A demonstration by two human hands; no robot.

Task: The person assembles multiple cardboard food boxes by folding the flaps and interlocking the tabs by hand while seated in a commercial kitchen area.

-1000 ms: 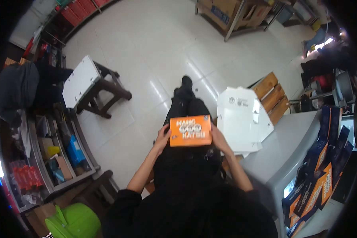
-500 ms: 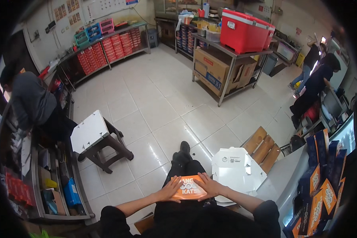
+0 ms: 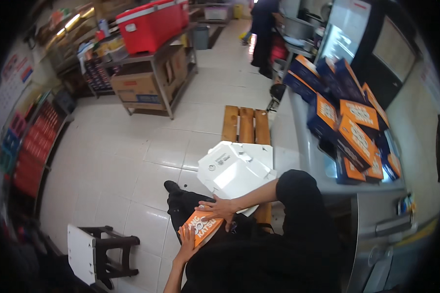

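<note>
An orange-topped cardboard box [image 3: 199, 225] with white lettering rests on my lap, over dark trousers. My left hand [image 3: 187, 244] lies on its near left end, fingers stretched out over the top. Across the far right end is my right hand [image 3: 221, 210], its fingers spread and touching the box. Both hands are open and laid flat rather than wrapped around it. Just beyond my right hand, flat white unfolded cardboard sheets [image 3: 232, 176] lie on a slatted wooden bench [image 3: 247, 122]. The underside of the box is hidden.
At right, a heap of dark blue and orange boxes [image 3: 359, 141] covers a grey-white surface [image 3: 298, 132]. A dark stool [image 3: 112, 249] carrying white card [image 3: 80, 254] stands lower left. Farther off are a red cooler [image 3: 151, 29] on a metal table and a person in dark clothes [image 3: 264, 34].
My view has swung to the right, bringing the box heap closer to the middle. The orange box is now tilted on my lap, with both hands still on its ends.
</note>
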